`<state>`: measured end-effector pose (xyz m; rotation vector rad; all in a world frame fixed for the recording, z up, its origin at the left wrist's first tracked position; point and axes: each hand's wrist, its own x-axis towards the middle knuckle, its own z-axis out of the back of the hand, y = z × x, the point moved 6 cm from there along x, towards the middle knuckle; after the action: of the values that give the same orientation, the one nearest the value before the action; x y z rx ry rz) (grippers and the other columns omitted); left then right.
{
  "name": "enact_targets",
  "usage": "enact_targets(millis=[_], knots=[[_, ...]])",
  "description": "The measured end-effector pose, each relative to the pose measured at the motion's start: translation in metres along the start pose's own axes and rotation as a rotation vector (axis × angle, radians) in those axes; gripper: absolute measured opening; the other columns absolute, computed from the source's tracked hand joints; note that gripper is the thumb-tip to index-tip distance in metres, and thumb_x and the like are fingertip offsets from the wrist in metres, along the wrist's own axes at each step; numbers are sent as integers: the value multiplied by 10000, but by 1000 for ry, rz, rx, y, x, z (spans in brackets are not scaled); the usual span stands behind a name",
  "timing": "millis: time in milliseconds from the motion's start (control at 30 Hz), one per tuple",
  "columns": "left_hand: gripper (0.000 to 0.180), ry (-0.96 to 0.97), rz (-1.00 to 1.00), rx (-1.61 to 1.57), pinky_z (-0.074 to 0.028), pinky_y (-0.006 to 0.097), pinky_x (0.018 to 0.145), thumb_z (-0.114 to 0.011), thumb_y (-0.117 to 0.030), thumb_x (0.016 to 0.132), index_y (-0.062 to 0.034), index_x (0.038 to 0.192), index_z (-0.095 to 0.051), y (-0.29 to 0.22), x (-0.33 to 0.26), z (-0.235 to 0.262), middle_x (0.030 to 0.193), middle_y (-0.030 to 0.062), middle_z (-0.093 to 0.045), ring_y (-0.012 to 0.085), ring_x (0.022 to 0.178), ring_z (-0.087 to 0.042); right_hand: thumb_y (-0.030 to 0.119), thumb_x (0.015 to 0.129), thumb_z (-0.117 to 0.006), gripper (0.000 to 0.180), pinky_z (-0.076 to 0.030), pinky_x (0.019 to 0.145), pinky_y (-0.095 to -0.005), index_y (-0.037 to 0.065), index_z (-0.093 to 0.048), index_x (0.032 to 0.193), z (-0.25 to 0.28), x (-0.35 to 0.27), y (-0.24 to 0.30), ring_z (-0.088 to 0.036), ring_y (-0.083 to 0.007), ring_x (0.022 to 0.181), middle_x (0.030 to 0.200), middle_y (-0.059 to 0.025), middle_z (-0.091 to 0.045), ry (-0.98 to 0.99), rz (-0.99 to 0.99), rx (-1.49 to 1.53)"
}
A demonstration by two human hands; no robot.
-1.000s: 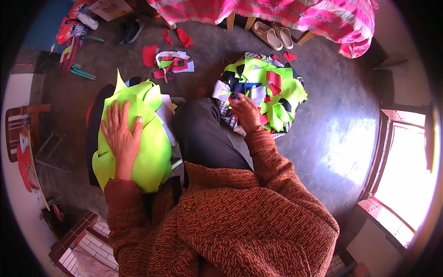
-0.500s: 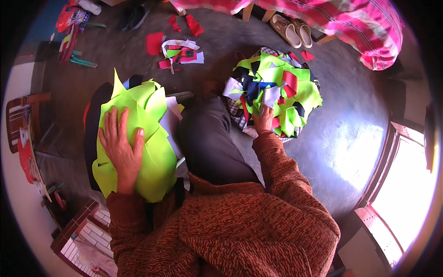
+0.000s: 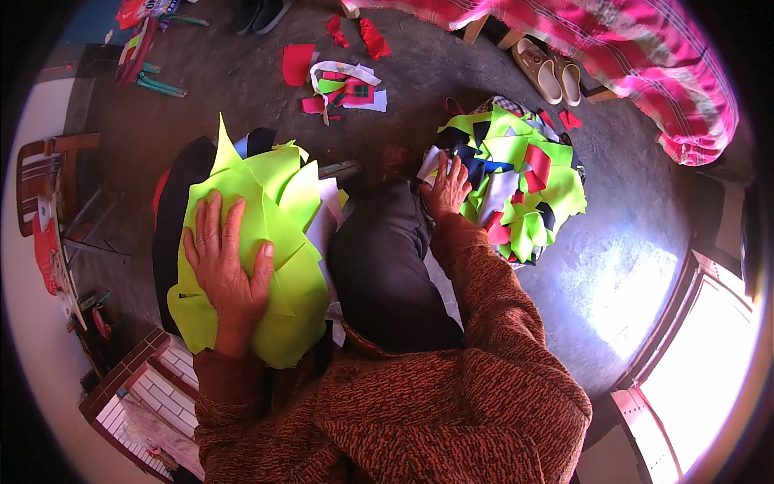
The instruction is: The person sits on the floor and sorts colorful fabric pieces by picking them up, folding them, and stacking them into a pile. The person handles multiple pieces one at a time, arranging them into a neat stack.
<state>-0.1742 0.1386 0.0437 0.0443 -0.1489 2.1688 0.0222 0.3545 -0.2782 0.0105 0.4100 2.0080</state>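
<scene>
Spread flat, my left hand (image 3: 228, 270) rests on a stack of neon yellow-green fabric pieces (image 3: 282, 266) at my left, its fingers slightly apart. Dark and grey cloth shows under and around that stack. On my right, a round heap of fabric scraps (image 3: 556, 173) in neon yellow, red, navy and white lies on checked cloth on the floor. My right hand (image 3: 446, 189) is at the heap's left edge, fingers stretched out over white and navy scraps. No piece is visibly gripped in it.
Loose red scraps (image 3: 298, 63) and a small pile of mixed cloth strips (image 3: 367, 95) lie on the floor ahead. Beige clogs (image 3: 538, 71) stand beside a pink plaid cover (image 3: 645, 73) at the far right. A wooden chair (image 3: 48, 173) is at the left.
My right hand has shifted to the heap's left edge and its fingers have spread out. My left hand stays flat on the yellow stack. The whole view has tilted slightly.
</scene>
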Motion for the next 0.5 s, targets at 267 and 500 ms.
enact_targets(millis=[267, 500], knots=[[549, 13, -7, 13, -155, 535, 1060, -536, -354, 784, -82, 1259, -491, -2, 2, 1, 1372, 159, -398, 345, 1303, -316, 34, 716, -545, 318, -457, 796, -393, 96, -604, 1022, -20, 32, -60, -534, -300, 938, 992, -90, -575, -225, 52, 351], [556, 2, -9, 3, -156, 528, 1060, -533, -351, 785, -75, 1266, -485, -1, 1, 0, 1372, 161, -399, 347, 1302, -316, 63, 804, -493, 298, -497, 699, -314, 10, -537, 1094, -22, -19, -179, -601, -188, 849, 909, -98, -612, -41, -508, 1177]])
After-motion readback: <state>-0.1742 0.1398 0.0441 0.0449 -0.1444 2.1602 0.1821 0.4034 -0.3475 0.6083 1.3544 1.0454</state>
